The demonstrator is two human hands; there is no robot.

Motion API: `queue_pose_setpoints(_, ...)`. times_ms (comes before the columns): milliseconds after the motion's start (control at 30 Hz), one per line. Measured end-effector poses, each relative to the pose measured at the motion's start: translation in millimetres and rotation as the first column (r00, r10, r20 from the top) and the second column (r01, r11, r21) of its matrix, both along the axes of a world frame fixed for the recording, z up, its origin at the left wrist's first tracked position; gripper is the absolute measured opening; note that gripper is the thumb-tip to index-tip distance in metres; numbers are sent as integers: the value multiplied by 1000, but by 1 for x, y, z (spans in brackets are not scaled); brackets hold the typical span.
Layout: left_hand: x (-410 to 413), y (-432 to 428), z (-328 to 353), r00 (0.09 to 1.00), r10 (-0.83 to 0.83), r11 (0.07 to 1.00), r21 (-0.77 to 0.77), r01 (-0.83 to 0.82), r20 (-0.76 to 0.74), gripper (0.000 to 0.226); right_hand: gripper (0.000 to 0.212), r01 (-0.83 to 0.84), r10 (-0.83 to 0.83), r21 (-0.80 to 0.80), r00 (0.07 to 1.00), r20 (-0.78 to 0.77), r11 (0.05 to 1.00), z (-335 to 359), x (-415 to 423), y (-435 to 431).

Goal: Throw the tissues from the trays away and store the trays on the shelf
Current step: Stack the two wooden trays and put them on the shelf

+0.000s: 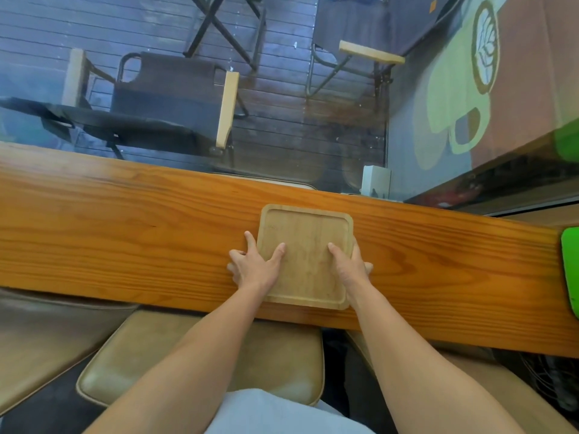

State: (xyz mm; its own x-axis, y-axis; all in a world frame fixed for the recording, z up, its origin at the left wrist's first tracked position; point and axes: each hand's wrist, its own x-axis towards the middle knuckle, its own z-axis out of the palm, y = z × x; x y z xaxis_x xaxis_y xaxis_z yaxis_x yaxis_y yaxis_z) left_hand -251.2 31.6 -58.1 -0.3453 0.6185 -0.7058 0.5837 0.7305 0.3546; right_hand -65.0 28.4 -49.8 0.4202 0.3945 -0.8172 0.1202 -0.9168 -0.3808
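A square, light wooden tray with a raised rim lies flat on the long wooden counter, its near edge at the counter's front edge. Nothing lies in it, and no tissue is in view. My left hand holds the tray's left side, thumb on its inner surface and fingers spread along the outer edge. My right hand grips the right side the same way, thumb on top and fingers wrapped around the rim. No shelf is in view.
A tan cushioned stool stands under the counter in front of me. Beyond the counter is a glass window with folding chairs outside. A small white box sits at the counter's far edge. A bright green object lies at the right.
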Motion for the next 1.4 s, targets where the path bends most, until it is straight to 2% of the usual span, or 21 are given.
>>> queue_pose_setpoints(333, 11, -2, -3, 991, -32, 999, 23, 35, -130, 96, 72, -77, 77, -2, 984, 161, 997, -4, -9, -1)
queue_pose_setpoints(600, 10, -8, 2, 995, -12, 996, 90, 21, -99, 86, 68, -97, 85, 63, 983, 164, 993, 6, -12, -12)
queue_pose_setpoints(700, 18, -12, 8, 991, 10, 996, 93, 2, -131, 77, 69, -51, 39, 51, 976, 215, 997, 10, -27, -22)
queue_pose_setpoints(800, 19, -4, 13, 985, 78, 997, 42, -72, -152, 67, 69, 26, -25, -1, 987, 160, 1000, 15, -33, -20)
queue_pose_setpoints(1000, 10, 6, 15, 979, 188, 982, 9, -188, -76, 70, 65, 111, -112, 29, 992, 54, 993, 17, -21, -17)
queue_pose_setpoints(1100, 3, 10, 14, 975, 217, 976, -11, -218, -36, 71, 67, 96, -96, 1, 995, 36, 995, 19, -17, -15)
queue_pose_setpoints(1300, -8, 13, 14, 973, 227, 971, -86, -222, 51, 77, 86, -8, 14, -85, 997, 72, 996, 25, -11, -6)
queue_pose_setpoints(1400, -11, 10, 15, 975, 210, 974, -105, -202, 73, 76, 92, 41, -36, -106, 998, 45, 994, 29, -11, -6)
